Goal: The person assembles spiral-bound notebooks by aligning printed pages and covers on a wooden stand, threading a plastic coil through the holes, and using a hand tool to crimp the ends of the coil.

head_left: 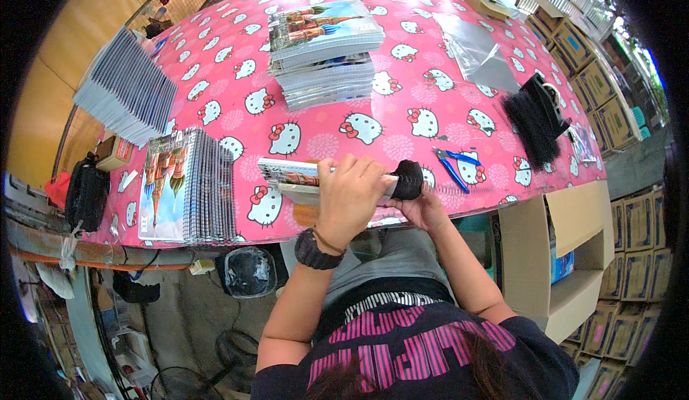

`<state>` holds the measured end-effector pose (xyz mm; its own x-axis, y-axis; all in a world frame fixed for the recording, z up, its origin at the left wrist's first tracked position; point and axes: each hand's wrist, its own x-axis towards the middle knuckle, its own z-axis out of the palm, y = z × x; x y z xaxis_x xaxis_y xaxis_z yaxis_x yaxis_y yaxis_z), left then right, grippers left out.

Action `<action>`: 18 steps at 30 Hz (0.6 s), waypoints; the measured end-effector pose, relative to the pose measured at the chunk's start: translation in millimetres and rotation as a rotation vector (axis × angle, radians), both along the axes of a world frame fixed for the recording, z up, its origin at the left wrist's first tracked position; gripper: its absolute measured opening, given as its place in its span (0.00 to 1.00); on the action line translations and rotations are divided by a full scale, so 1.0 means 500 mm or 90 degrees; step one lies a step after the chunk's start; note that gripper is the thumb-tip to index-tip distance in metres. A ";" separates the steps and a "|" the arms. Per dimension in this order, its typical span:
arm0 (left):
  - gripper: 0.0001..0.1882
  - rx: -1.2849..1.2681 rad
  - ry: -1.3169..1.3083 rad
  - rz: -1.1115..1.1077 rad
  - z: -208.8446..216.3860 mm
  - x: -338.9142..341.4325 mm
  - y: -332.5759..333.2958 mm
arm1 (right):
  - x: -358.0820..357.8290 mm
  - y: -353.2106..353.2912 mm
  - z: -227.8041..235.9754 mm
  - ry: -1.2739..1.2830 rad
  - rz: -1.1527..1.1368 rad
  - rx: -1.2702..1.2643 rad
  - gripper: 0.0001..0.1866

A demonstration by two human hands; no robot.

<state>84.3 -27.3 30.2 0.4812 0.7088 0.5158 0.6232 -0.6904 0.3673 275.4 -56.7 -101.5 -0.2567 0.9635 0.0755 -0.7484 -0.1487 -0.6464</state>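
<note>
At the bench's near edge, both hands grip a notebook (pixel 287 174): left hand (pixel 349 195) clasps its top, right hand (pixel 423 207) holds a black spiral coil (pixel 409 179) at its end. Blue pliers (pixel 453 164) lie beside; notebook stacks (pixel 326 52) farther back.

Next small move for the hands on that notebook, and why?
Probably press the black binding coil further along the notebook's end: the right hand holds the coil at the edge, the left hand steadies the notebook on the pink patterned table, and the coil looks unseated.
</note>
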 end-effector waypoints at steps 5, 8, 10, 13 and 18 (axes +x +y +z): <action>0.05 -0.005 -0.135 -0.032 0.007 0.002 -0.005 | 0.002 -0.005 0.007 -0.030 0.012 0.014 0.38; 0.04 -0.006 -0.127 0.005 0.002 0.012 -0.012 | 0.000 -0.006 0.008 -0.059 0.015 0.006 0.38; 0.05 -0.014 -0.144 0.021 -0.007 0.014 -0.010 | -0.003 -0.009 0.015 -0.084 0.010 0.001 0.38; 0.06 -0.049 -0.199 0.024 -0.018 0.008 -0.002 | -0.006 -0.005 0.028 -0.113 0.002 0.011 0.37; 0.07 0.006 -0.169 0.047 0.039 0.007 -0.034 | 0.035 0.028 0.014 -0.113 0.004 0.003 0.39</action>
